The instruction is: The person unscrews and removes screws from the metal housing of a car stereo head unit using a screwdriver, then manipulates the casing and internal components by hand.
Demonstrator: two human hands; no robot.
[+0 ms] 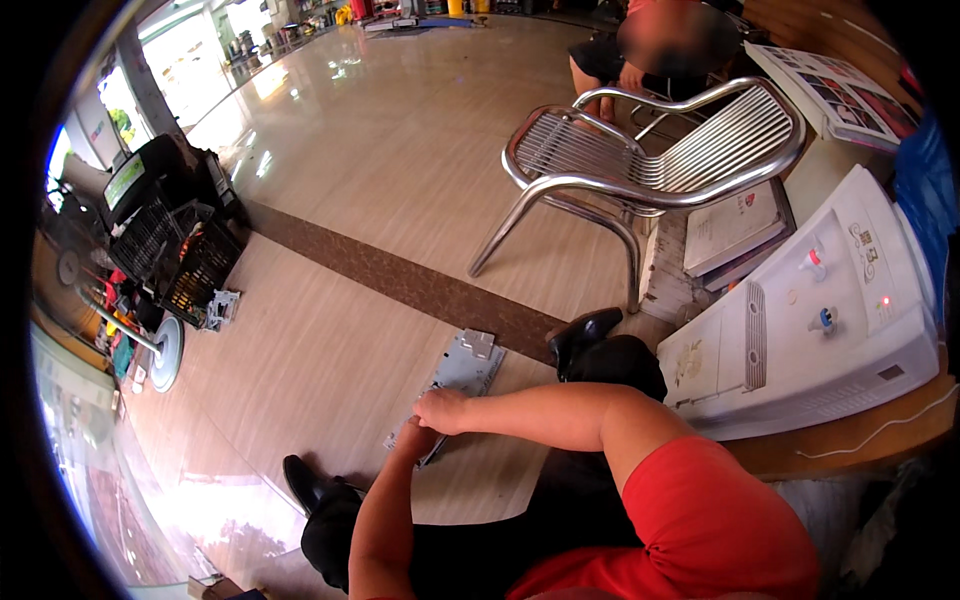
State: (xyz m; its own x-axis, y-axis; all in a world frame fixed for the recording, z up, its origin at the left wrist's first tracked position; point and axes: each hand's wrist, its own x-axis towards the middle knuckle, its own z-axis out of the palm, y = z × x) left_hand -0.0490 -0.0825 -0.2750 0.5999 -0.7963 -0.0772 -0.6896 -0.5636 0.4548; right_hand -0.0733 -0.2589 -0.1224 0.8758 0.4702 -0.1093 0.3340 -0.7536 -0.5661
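A flat grey metal plate or chassis (468,366) lies on the floor between my feet, with a smaller silver block (479,344) on its far end. Above its near part my two hands meet. My right hand (442,410) is closed, its fingers curled over the top of my left hand (420,436). Whatever sits inside the right fingers is too small or hidden to make out. The left fingers are mostly covered by the right hand, so their grip does not show.
A tubular metal chair (650,165) stands ahead to the right, with a seated person (600,75) behind it. A white water dispenser (800,310) is close on my right. Black crates (200,265) and a round-based stand (168,355) are at left. My black shoes flank the plate.
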